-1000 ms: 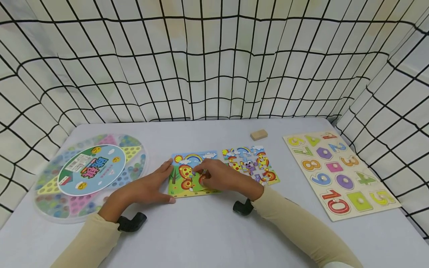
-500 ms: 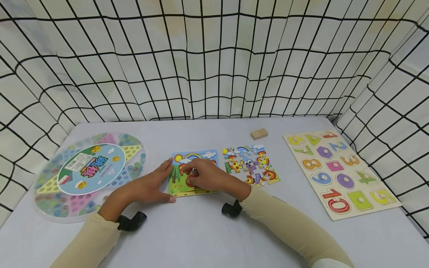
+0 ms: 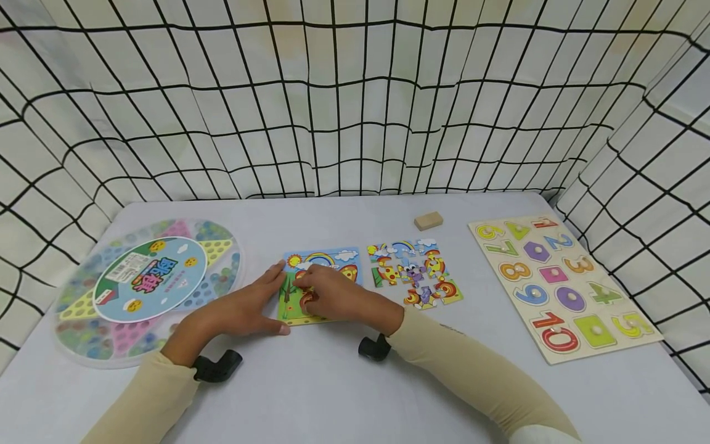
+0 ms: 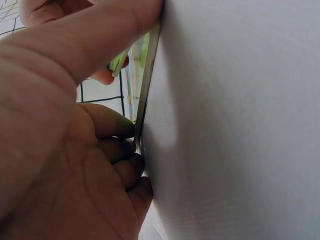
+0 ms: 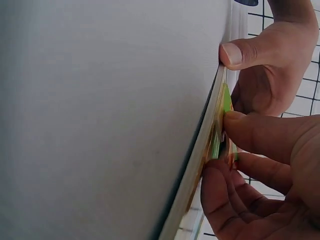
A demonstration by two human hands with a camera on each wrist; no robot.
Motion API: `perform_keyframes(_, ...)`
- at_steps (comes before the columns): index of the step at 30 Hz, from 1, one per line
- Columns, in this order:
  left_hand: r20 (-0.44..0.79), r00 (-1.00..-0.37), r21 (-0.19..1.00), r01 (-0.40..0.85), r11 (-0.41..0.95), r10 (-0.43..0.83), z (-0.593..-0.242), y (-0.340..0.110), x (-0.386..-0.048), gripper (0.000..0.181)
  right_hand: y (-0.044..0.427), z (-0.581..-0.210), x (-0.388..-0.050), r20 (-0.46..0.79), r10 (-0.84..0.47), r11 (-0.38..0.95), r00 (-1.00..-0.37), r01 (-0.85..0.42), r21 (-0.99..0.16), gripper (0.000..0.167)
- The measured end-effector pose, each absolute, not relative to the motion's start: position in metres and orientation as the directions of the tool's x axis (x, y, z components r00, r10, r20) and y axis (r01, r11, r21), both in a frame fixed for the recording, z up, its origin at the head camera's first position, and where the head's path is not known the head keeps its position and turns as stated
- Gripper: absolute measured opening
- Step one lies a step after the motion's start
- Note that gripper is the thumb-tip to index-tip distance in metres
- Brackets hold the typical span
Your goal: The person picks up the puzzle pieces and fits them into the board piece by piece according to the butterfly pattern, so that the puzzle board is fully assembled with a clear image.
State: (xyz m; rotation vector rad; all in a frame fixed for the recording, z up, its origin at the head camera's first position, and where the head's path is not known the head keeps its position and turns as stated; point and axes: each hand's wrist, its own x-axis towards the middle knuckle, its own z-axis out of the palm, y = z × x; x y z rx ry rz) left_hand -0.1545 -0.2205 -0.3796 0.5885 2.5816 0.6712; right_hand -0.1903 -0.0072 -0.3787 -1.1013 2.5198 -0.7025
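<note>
My right grip (image 3: 335, 296) pinches a piece (image 4: 118, 63) at the tray (image 3: 298, 320) on the counter (image 3: 310, 388); left grip (image 3: 244, 311), thumb spread wide, touches the tray's edge. Round case (image 3: 105, 364) holds coloured marbles (image 3: 91, 343).

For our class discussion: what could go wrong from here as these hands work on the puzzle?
The pinched jigsaw piece may slip or go in crooked, since the right hand holds it only by the fingers and thumb.
The puzzle board could slide if the left hand eases off its edge.
The loose jigsaw pieces lie close by the right wrist, which might scatter them.
</note>
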Motion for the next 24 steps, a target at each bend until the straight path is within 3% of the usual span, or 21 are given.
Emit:
perform_keyframes(13,-0.278,-0.83,0.535,0.284,0.796,0.483,-0.38,-0.22,-0.155,0.11,-0.017,-0.379,-0.19,-0.073,-0.757,0.617,-0.65,-0.673,-0.409,0.039)
perform_keyframes(19,-0.281,-0.833,0.53,0.278,0.801,0.476,-0.381,-0.22,-0.156,0.111,-0.02,-0.376,-0.187,-0.063,-0.738,0.637,-0.672,-0.662,-0.394,0.025)
perform_keyframes(24,-0.284,-0.835,0.532,0.272,0.802,0.472,-0.381,-0.22,-0.156,0.11,-0.021,-0.377,-0.184,-0.053,-0.728,0.649,-0.683,-0.663,-0.374,0.028)
